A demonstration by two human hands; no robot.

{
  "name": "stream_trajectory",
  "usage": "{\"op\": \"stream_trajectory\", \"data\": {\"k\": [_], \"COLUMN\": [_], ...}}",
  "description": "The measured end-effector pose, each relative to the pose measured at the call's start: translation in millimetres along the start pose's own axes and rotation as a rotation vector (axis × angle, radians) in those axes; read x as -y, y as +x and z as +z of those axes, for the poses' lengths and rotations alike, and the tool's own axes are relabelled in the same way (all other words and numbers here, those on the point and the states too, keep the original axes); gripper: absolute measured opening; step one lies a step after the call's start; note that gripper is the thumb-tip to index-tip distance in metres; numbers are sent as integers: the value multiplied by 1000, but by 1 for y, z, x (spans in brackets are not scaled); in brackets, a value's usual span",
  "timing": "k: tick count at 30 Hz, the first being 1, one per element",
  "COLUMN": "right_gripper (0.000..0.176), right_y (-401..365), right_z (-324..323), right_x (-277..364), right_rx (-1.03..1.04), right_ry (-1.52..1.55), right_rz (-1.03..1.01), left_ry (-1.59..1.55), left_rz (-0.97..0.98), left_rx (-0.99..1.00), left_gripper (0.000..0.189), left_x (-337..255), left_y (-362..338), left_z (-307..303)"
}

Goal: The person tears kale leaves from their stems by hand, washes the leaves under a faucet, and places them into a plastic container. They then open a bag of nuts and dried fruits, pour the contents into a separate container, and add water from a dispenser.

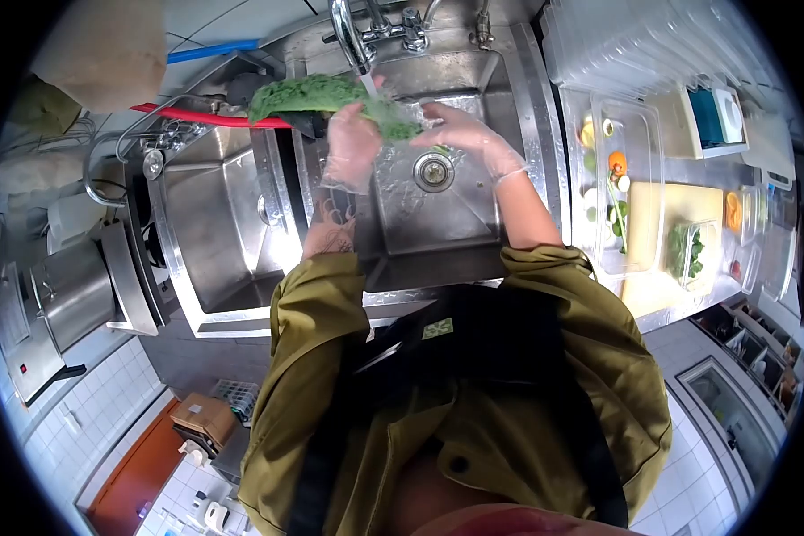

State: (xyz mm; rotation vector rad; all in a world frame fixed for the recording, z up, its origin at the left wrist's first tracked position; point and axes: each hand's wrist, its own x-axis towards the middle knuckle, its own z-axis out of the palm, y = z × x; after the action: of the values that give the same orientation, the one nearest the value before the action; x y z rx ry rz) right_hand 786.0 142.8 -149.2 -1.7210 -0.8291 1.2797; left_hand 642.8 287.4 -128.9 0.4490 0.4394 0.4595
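A bunch of curly kale lies across the stream from the faucet, above the right-hand sink basin. My left hand, in a clear glove, is closed around the middle of the bunch, and its fingertips are partly hidden by leaves. At the right end of the kale is my right hand, also gloved. Its thumb and fingers are spread apart beside the wet leaf tips; splashing water blurs whether they touch. Below the hands the drain shows, with water on the basin floor.
A second basin adjoins on the left, with a red-handled item behind it. On the right counter are a clear tub over cut vegetables, a cutting board and a container of greens. Stacked clear containers stand behind.
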Motion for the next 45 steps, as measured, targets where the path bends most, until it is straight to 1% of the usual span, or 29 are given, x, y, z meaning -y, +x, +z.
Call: {"op": "stream_trajectory", "data": {"k": [1,2,3,4,5,6,8,9,10,12,13,16,17,19,20,21,22,23,24,25,27,30,31,34,35,37,40,43,45], "right_gripper": [78,74,57,38,33,29,27,25,25,26,36,46,57,63,63,64,66,69,69,68,62,49,43,33,33,33,41,54,63], "right_y": [-14,-26,-35,-50,-53,-55,-74,-77,-85,-101,-102,-123,-126,-121,-111,-101,-77,-56,-37,-12,22,70,68,73,74,74,76,72,72], "right_z": [-1,-2,-2,2,11,21,31,38,44,54,55,40,25,-5,-21,-37,-52,-69,-85,-99,-112,-120,-119,-112,-109,-101,-95,-74,-66], "right_x": [10,21,29,40,17,-11,-22,-36,-39,-43,-44,-17,-12,-6,11,28,30,47,56,61,67,43,41,46,49,59,84,116,128], "right_rx": [93,183,284,305,230,155,-101,-247,-297,-389,-308,-67,145,0,-213,-427,-686,-781,-804,-812,-691,-611,-623,-654,-621,-554,-390,-388,-454], "right_ry": [129,257,239,199,251,302,-106,-458,-523,-653,-682,-770,-817,-770,-708,-625,-610,-621,-537,-534,-571,-415,-481,-677,-810,-1070,-1203,-1249,-1226], "right_rz": [44,88,249,252,202,152,70,5,12,25,123,83,97,186,211,213,115,176,188,248,298,408,365,385,390,397,397,292,262], "left_ry": [128,53,-22,-98,-28,-112,-277,-325,-373,-288,-198,137,172,227,247,316,422,337,254,245,228,216,248,208,135,123,72,88,139], "left_rz": [15,-43,-102,-164,-168,-173,-182,-109,-36,-12,72,-162,-155,-184,-221,-362,-313,-348,-382,-366,-332,-308,-261,-287,-357,-346,-370,-373,-388], "left_rx": [46,80,116,153,169,66,-143,-160,-173,-224,-367,-451,-447,-405,-366,-368,-301,-229,-155,-165,-184,-172,-234,-175,-130,-157,-174,-188,-224], "left_gripper": [59,61,62,64,66,66,65,67,69,73,69,63,56,49,49,54,58,58,59,58,57,59,60,61,62,61,61,60,60], "left_x": [6,10,14,18,24,25,25,29,32,31,39,56,61,70,76,72,108,107,104,105,105,93,90,88,93,98,99,104,107], "left_y": [3,4,6,6,2,-4,-15,-14,-14,-16,-13,-5,-4,-6,-10,-21,4,-6,-17,-17,-15,-15,-15,-7,0,1,-3,-10,-18], "left_z": [7,11,15,19,23,28,40,26,16,-2,-4,-10,-11,-6,-1,27,-47,-29,-3,8,24,49,61,52,37,32,27,23,24]}}
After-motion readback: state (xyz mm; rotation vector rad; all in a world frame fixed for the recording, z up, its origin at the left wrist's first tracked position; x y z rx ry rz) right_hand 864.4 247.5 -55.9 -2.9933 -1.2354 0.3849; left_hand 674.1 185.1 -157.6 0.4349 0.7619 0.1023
